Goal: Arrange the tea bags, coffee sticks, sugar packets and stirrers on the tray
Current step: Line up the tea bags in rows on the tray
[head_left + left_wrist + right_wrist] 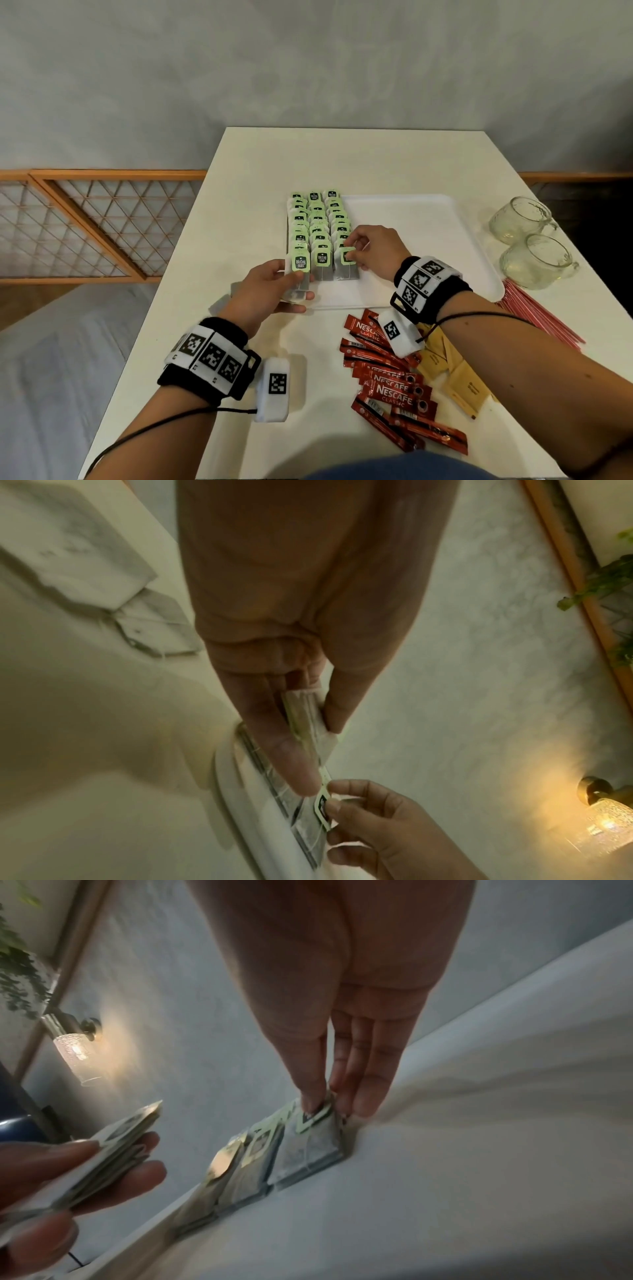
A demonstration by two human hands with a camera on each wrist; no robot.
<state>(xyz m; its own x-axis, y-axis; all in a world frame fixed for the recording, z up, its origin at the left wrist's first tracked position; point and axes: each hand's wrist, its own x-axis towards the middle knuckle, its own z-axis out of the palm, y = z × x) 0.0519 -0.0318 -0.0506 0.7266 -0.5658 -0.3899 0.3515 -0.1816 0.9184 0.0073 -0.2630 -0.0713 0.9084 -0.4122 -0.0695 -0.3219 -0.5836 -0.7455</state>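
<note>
Green tea bag tags (300,262): "McCoy teas". Red coffee sticks (394,394): "NESCAFÉ CLASSIC". Print on brown sugar packets (460,380) too small to read.

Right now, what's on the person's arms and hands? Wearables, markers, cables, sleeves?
Both hands, left hand and right hand, are bare: no gloves, no sleeves on the forearms. Each wrist carries a black band wrapped with white panels printed with square black-and-white markers. A white box with its own marker hangs under each wrist, and a thin black cable trails back along each forearm.
</note>
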